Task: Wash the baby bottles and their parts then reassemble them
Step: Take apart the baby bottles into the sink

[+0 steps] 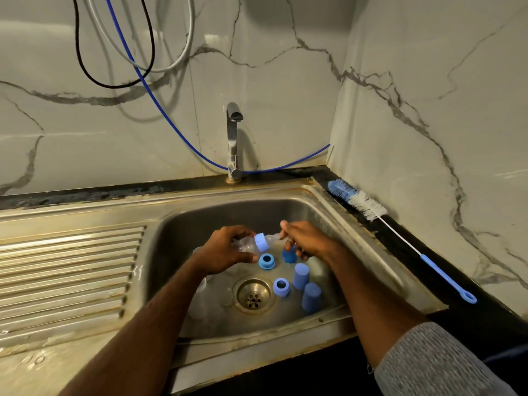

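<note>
Arms reach out from me and down into the sink, and I go from the near things to the far ones. Close to me on the sink floor I see the drain, two blue rings, and blue caps standing beside them, with some clear parts on the left that I cannot make out well. Above them my left hand is curled round the clear body of the bottle and holds it up. The bottle lies on its side, with its long way going left to right. Its blue collar and its teat point to the right, straight at my right hand. That hand pinches the tip of the teat with its fingers curled in, though the very tips are blurred. So the right hand is the one nearer the top end, and I think it is the one to twist or pull there while the left keeps the body from turning. Farther back the tap stands with no water running. Off to the right, well apart from both hands, the long bottle brush lies on the dark counter.
</note>
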